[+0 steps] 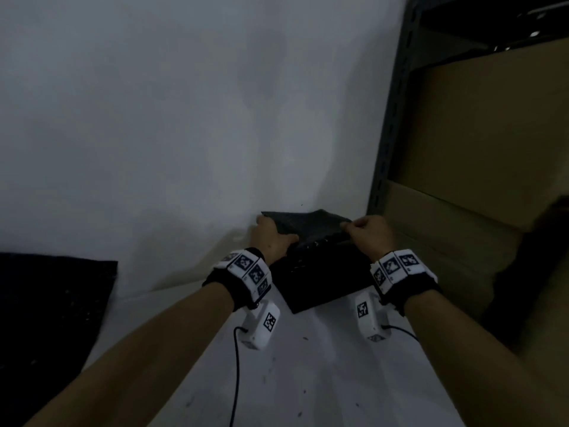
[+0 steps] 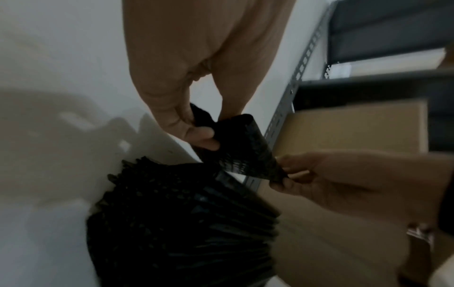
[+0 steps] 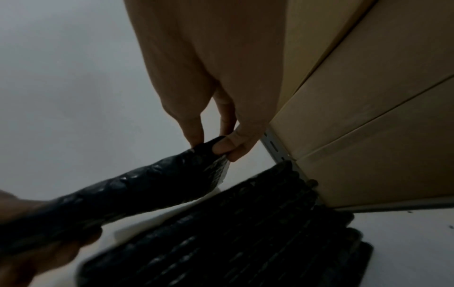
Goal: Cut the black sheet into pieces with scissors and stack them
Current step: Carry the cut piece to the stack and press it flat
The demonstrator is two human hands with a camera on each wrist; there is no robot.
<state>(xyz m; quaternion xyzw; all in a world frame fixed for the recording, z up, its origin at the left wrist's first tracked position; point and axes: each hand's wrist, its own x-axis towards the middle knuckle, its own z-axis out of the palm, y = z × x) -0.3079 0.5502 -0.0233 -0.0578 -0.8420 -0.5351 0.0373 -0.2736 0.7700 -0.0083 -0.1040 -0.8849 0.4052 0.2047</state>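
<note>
On white floor (image 1: 308, 380) beside cardboard-filled shelving (image 1: 397, 118), both hands' fingers (image 2: 196, 134) pinching black piece (image 1: 308, 223) over apparent stack (image 1: 323, 278).

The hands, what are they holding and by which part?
One black piece, held above the stack: left hand pinches one end, right hand the opposite end.

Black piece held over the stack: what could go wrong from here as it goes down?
The black piece is pinched only at its ends by the left hand and right hand, and it sags, so it may land folded or skewed. The stack looks fanned, so a nudge might spread it. It sits near the cardboard boxes, leaving little room.
</note>
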